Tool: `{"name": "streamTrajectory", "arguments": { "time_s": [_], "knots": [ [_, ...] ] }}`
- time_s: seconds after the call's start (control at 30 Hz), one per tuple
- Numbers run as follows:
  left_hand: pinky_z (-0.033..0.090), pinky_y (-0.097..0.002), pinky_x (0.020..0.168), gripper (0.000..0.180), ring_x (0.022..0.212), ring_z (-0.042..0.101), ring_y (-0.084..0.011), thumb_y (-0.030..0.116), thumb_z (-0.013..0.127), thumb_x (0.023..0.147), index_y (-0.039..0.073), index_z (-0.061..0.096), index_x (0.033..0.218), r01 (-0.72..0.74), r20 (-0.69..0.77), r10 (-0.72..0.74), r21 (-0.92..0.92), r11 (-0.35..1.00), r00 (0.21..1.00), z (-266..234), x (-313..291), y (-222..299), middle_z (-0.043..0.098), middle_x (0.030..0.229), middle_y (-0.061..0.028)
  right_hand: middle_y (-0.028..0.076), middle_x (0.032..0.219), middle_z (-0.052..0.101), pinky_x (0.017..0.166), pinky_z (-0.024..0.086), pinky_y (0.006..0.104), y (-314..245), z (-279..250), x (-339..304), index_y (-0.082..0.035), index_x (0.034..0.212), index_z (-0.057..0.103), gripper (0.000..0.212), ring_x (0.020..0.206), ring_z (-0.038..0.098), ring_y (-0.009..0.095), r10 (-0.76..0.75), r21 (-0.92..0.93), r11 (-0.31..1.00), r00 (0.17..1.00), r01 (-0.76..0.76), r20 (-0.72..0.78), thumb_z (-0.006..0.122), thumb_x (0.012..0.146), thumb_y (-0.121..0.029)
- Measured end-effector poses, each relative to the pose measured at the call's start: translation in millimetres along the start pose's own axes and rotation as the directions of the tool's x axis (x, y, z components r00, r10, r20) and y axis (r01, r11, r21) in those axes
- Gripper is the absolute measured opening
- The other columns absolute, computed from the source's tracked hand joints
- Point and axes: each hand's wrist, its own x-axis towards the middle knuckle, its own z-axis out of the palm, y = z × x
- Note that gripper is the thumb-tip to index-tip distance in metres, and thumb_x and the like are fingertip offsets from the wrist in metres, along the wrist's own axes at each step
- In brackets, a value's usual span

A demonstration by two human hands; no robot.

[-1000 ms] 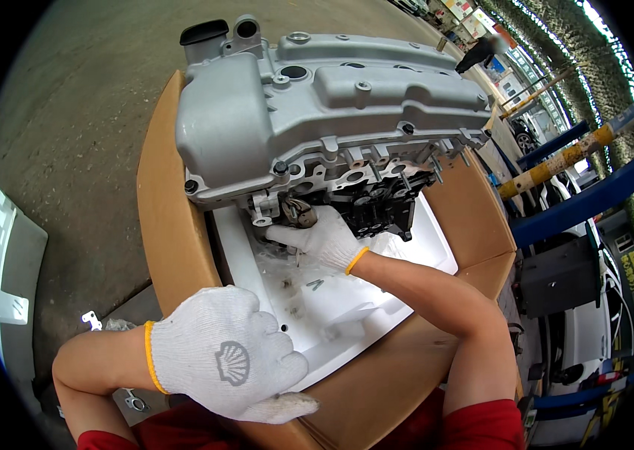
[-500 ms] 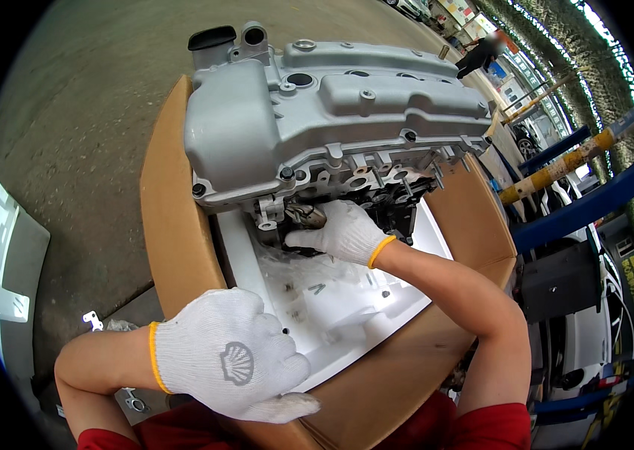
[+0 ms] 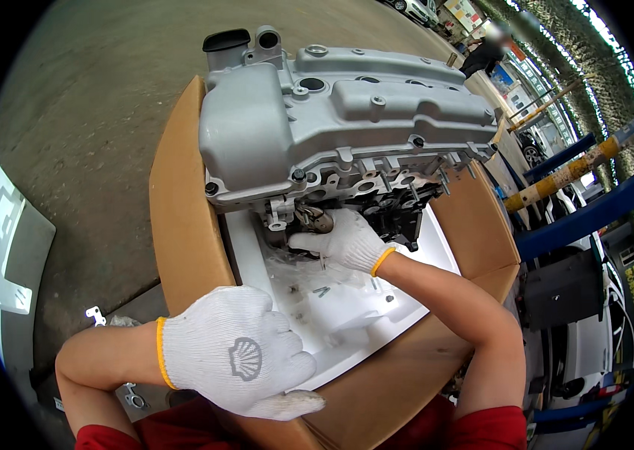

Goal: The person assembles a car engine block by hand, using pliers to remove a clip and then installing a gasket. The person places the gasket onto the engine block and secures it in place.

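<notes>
A silver-grey engine with a ribbed valve cover and a black filler cap stands in an opened cardboard box. My right hand, in a white knit glove with a yellow cuff, reaches in below the engine's near side. Its thumb points left and its fingers are bent beside a shiny metal part; the fingertips are hidden, so what they grip cannot be made out. My left hand, gloved alike, lies palm down over the box's near left corner, its thumb apart from the loosely bent fingers and nothing visible in it.
White foam and clear plastic film line the box below the engine. A pale panel stands at the left. Small metal brackets lie beside the box. A blue lift arm crosses the right side; another person is far off.
The whole scene has shifted slightly right in the view. My right hand stays at the metal part under the engine, and my left hand remains on the box corner.
</notes>
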Motion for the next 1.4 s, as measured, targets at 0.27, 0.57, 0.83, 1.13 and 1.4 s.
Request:
{"name": "streamTrajectory", "arguments": {
  "time_s": [0.27,0.57,0.83,1.13,1.4],
  "knots": [
    [0.042,-0.0386,0.048,0.056,0.049,0.058,-0.0243,0.064,0.078,0.096,0.024,0.056,0.065,0.0,-0.068,-0.002,-0.021,1.0,0.998,4,-3,0,0.053,0.055,0.0009,0.026,0.122,0.083,0.107,0.06,0.0467,-9,-6,-1,0.002,0.129,0.082,0.077,0.116,0.079,0.042,0.026,-0.186,0.982,0.999,-0.031,-0.027,0.088,0.091,-0.064],
    [0.044,-0.0393,0.052,0.047,0.055,0.058,-0.0231,0.059,0.084,0.095,0.024,0.064,0.07,0.053,-0.078,-0.063,-0.122,0.991,0.995,7,-10,1,0.054,0.062,0.0026,0.006,0.085,0.081,0.066,0.057,0.0311,1,34,1,0.001,0.1,0.084,0.036,0.071,0.07,0.011,-0.075,0.434,0.895,0.994,0.104,-0.085,0.092,0.096,-0.035],
    [0.049,-0.0442,0.055,0.046,0.059,0.061,-0.0325,0.051,0.081,0.096,0.017,0.068,0.068,0.029,-0.136,-0.054,-0.175,0.984,0.989,10,-7,-1,0.059,0.065,-0.0063,0.006,0.093,0.082,0.054,0.053,0.031,7,-8,-3,0.0,0.127,0.079,0.046,0.072,0.072,0.01,0.036,0.359,0.929,0.989,-0.085,0.141,0.088,0.101,-0.037],
    [0.053,-0.0449,0.065,0.036,0.072,0.065,-0.0312,0.048,0.088,0.091,0.018,0.073,0.078,0.039,-0.106,-0.062,-0.203,0.978,0.993,11,-14,1,0.065,0.08,-0.0044,0.009,0.09,0.081,0.056,0.055,0.0329,9,-9,-5,0.003,0.126,0.078,0.054,0.064,0.068,0.014,0.03,0.299,0.952,0.991,-0.068,0.129,0.088,0.099,-0.043],
    [0.057,-0.0447,0.062,0.03,0.072,0.071,-0.0323,0.043,0.079,0.098,0.014,0.073,0.094,0.162,-0.15,-0.193,-0.198,0.967,0.97,7,-1,0,0.066,0.083,-0.0078,0.015,0.086,0.079,0.071,0.062,0.0429,2,-20,-54,-0.002,0.128,0.075,0.065,0.073,0.077,0.029,-0.014,-0.09,0.995,0.949,0.045,0.315,0.082,0.102,-0.061]
  ]
}}
